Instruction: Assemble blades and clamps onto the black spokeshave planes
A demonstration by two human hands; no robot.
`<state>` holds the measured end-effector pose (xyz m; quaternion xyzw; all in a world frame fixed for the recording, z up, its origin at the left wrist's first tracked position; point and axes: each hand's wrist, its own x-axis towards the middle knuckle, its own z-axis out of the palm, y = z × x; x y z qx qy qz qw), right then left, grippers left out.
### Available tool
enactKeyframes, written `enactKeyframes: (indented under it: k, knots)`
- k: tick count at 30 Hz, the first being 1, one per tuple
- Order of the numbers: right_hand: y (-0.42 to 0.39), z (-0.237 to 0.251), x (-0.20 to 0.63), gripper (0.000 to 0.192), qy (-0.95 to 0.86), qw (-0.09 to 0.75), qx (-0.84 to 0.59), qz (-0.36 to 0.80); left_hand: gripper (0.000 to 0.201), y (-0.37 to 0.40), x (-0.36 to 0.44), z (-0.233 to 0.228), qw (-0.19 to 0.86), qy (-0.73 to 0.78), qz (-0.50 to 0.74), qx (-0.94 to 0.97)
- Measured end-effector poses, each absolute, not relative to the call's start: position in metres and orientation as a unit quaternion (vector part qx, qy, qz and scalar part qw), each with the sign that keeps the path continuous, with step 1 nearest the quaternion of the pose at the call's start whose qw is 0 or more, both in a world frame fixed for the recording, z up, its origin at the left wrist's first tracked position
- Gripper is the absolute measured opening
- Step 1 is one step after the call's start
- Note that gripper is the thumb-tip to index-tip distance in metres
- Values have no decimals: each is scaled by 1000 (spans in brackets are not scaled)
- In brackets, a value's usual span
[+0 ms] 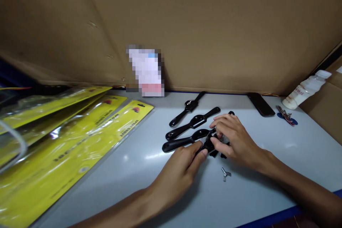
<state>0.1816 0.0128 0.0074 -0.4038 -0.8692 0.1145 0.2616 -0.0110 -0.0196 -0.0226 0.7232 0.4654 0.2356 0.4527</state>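
Note:
My left hand (184, 164) is closed around the near end of a black spokeshave (210, 145). Fingers and thumb of my right hand (231, 137) bend onto the middle of this tool, where a bit of shiny metal shows; my fingers partly cover it. Three more black spokeshaves lie beyond: one close by (177, 144), another behind it (192, 124), and the farthest near the back (189, 107). Small dark pieces (215, 154) peek out below my right hand, too covered to make out. A silver wing screw (225, 174) rests on the table just in front.
Yellow spokeshave packs (104, 142) with clear plastic spread over the left of the grey table (120, 188). A black phone (261, 104), keys (286, 115) and a white bottle (304, 91) sit at the back right. Cardboard (213, 32) walls the back; a blurred-out item (148, 71) leans there.

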Motion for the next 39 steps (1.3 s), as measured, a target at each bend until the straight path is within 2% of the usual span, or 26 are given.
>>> enactKeyframes:
  k: [9, 12, 17, 20, 27, 39]
  knots:
    - [12, 2, 181, 17, -881, 255, -390, 81, 35, -18, -10, -24, 472, 463, 251, 707]
    - [14, 3, 183, 15, -901, 246, -356, 40, 37, -15, -11, -23, 551, 458, 259, 648]
    - [15, 13, 189, 14, -872, 314, -374, 31, 40, -7, -15, -17, 662, 448, 232, 554]
    - [13, 13, 189, 25, -893, 298, -337, 24, 41, -5, -16, -15, 673, 441, 239, 544]
    - [14, 5, 190, 28, -885, 280, -372, -30, 41, -6, -16, -16, 677, 433, 246, 541]
    - [13, 9, 190, 32, -905, 264, -334, -10, 40, -5, -16, -18, 680, 429, 251, 538]
